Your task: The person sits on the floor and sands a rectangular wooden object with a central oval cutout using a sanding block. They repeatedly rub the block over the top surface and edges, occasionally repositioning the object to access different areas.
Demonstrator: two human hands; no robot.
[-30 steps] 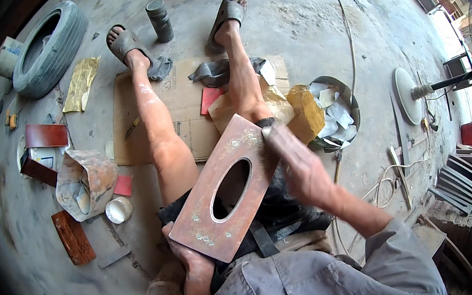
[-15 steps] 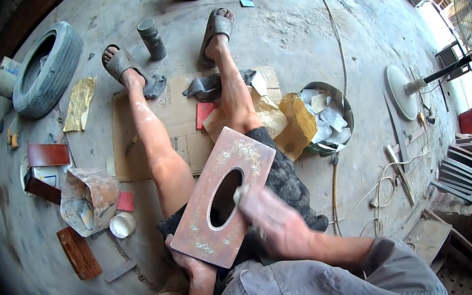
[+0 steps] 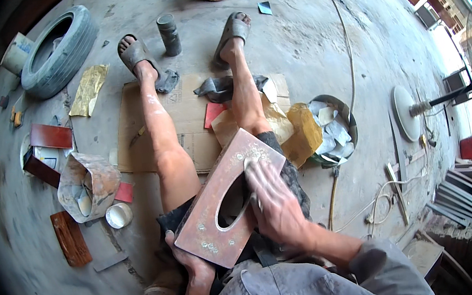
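Observation:
A wooden tissue box (image 3: 202,227) with an oval opening lies tilted across my lap. Its top is reddish brown, with pale patches and small greenish-white spots near both ends. My left hand (image 3: 195,263) grips the box at its lower left corner, fingers partly hidden beneath. Stretched flat over the top, right of the oval hole, is my right hand (image 3: 274,202). Its fingertips reach the spotted upper end and are slightly smeared by motion. Whatever might lie under those fingers is hidden.
Cardboard (image 3: 131,132) lies under my legs. To the right stands a round container (image 3: 350,125) of paper scraps beside gold sandpaper (image 3: 305,138). At left are a cut-open plastic jug (image 3: 98,179), a white cup (image 3: 119,215) and a tire (image 3: 82,42). A fan (image 3: 406,113) stands far right.
My right hand has slid up along the box's face toward its far end, fingers now flatter. The left hand keeps its grip. The whole view has shifted slightly.

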